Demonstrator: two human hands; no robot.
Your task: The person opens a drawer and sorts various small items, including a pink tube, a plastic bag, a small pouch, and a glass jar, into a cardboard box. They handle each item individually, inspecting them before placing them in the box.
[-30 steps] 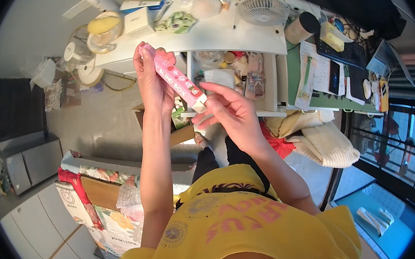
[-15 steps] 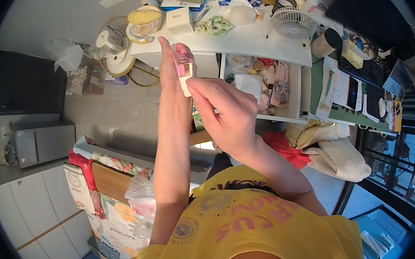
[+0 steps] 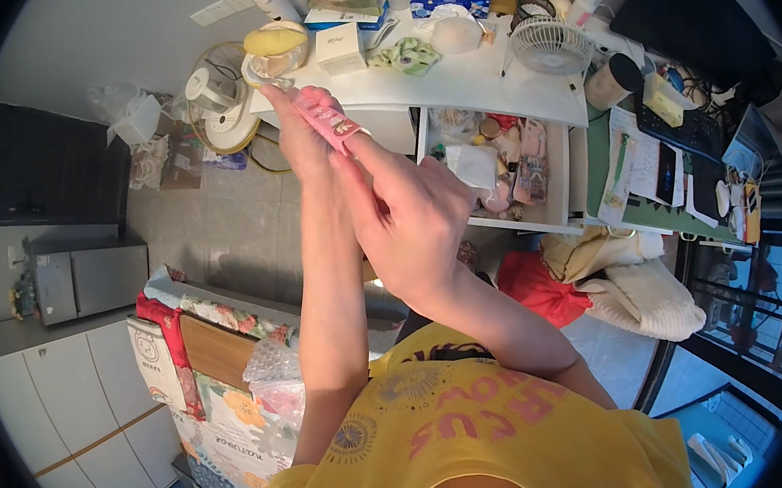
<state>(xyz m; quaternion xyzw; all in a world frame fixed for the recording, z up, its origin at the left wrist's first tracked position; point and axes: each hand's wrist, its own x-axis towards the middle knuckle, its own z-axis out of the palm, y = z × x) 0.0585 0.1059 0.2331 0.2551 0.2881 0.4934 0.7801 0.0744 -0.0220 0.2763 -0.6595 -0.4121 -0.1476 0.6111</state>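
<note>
- Slim pink carton: mid-air by the near edge of the white desk, left of the open drawer.
- My left hand cradles it, thumb sticking out apart.
- My right hand: index at near end, fingertip hidden; can't tell if pinching.
- I'd brace lightly, no crushing; work straight along its length.
- Count: one carton, one drawer, one fan.
</note>
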